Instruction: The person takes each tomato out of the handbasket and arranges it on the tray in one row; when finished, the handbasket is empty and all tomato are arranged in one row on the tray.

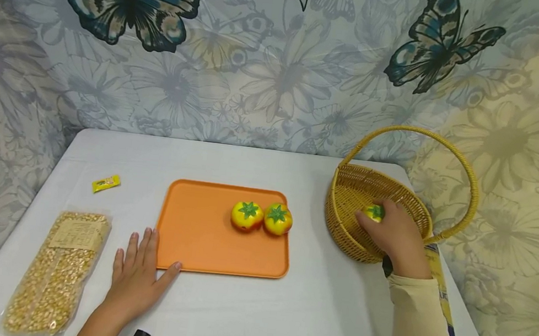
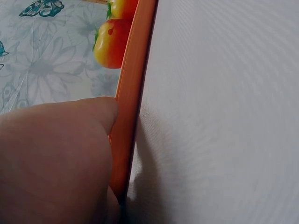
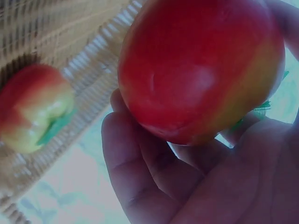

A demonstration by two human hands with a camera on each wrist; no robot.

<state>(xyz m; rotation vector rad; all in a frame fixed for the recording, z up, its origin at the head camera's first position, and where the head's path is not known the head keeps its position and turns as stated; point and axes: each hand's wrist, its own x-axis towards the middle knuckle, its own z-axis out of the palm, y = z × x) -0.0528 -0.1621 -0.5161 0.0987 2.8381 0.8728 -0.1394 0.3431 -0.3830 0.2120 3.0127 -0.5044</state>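
My right hand (image 1: 399, 235) is inside the wicker basket (image 1: 342, 232) and grips a yellow-and-red tomato (image 1: 374, 212) with a green leafy top. The right wrist view shows the fingers (image 3: 131, 163) curled round this tomato (image 3: 201, 70); a second tomato (image 3: 37, 109) lies against the woven cane. My left hand (image 1: 134, 277) lies at the near left corner of the orange tray (image 1: 201, 238), fingers straight and thumb on the tray's near edge. Two similar tomatoes, one on the left (image 1: 247, 216) and one on the right (image 1: 278, 219), sit side by side on the tray's right part.
A clear bag of yellow corn kernels (image 1: 55, 271) lies left of my left hand. Behind it is a small yellow packet (image 1: 105, 184). The basket's tall handle (image 1: 471, 196) arches up at the right. Butterfly-patterned cloth (image 1: 278, 91) hangs behind the white table (image 1: 232, 319).
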